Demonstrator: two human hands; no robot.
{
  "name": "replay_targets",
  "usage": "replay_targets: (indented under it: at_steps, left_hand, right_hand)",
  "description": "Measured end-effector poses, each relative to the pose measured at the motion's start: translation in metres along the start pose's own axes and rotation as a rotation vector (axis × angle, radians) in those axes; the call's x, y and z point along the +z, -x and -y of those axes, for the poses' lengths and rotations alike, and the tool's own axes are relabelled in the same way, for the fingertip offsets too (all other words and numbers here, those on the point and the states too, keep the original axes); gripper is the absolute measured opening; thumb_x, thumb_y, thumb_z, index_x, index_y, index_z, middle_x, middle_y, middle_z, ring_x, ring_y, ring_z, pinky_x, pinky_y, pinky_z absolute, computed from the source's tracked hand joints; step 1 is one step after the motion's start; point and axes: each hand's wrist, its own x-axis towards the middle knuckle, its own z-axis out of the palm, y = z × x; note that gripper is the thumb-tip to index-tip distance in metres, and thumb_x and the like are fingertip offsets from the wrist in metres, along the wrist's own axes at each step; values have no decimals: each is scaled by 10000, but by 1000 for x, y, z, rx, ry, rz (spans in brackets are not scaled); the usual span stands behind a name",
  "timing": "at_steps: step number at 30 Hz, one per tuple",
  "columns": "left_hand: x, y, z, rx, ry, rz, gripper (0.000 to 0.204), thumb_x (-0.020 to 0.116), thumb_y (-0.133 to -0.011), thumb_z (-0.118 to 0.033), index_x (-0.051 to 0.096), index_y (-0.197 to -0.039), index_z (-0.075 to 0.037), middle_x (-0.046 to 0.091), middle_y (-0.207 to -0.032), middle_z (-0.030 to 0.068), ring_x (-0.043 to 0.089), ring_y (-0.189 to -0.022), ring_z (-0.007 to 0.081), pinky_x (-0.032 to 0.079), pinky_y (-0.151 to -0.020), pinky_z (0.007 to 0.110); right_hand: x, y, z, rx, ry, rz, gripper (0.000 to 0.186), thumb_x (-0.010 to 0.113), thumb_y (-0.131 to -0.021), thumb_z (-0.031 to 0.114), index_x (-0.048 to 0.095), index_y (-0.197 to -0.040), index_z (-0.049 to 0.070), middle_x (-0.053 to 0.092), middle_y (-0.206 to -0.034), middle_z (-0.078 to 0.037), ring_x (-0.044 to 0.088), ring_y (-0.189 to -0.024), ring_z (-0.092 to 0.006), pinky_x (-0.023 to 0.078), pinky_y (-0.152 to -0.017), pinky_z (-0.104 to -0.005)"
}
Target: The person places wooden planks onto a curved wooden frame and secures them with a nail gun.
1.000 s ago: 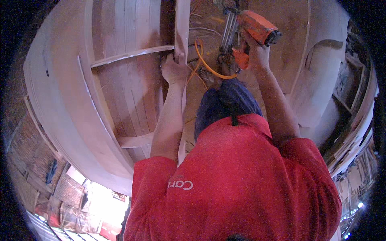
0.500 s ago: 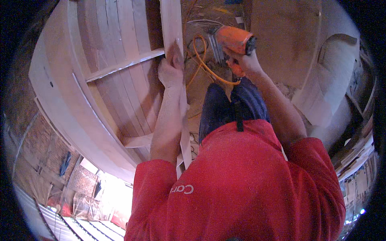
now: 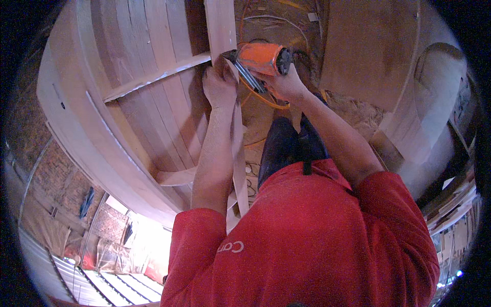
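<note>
Nailer (image 3: 259, 58) has moved left, axis crosswise, nose toward board (image 3: 221, 25).

1. Your orange, barrel-bodied nail gun (image 3: 260, 57) has a round black end cap (image 3: 283, 61) and a long silver-grey magazine (image 3: 249, 78).
2. Your thin, curved hose (image 3: 279, 105) is yellow-orange.
3. You wear a plain red cloth shirt (image 3: 317, 230) with white lettering (image 3: 231, 247), and dark navy cloth trousers (image 3: 280, 146).
4. Your long, flat wooden rail (image 3: 221, 25) is pale pinkish tan; the narrow wooden planks (image 3: 153, 120) alternate lighter and darker brown stripes.
</note>
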Motion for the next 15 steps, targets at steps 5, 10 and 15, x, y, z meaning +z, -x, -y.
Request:
replay_targets:
  at_steps: [5, 10, 15]
  left_hand:
    - [0, -1, 1, -22, 20, -29, 276, 665, -885, -233, 593, -868, 33, 623, -866, 273, 622, -857, 477, 494, -777, 555]
    - [5, 0, 18, -5, 64, -59, 282, 667, -878, -238, 587, -879, 33, 622, -853, 281, 622, -847, 482, 497, -766, 554]
    - [4, 4, 16, 14, 15, -65, 300, 669, -871, -251, 578, -875, 34, 618, -831, 278, 620, -819, 493, 495, -742, 556]
  right_hand:
    - [3, -4, -6, 28, 9, -17, 358, 770, -870, 117, 671, -1209, 57, 709, -1190, -47, 658, -1110, -203, 500, -1007, -363]
    - [12, 0, -3, 46, 39, -1, 429, 605, -929, -50, 567, -1312, 139, 679, -1230, -44, 681, -1014, -150, 488, -587, -283]
    - [9, -2, -10, 44, 107, -55, 396, 810, -837, 126, 674, -1202, 56, 715, -1174, -50, 666, -1092, -192, 509, -1000, -361]
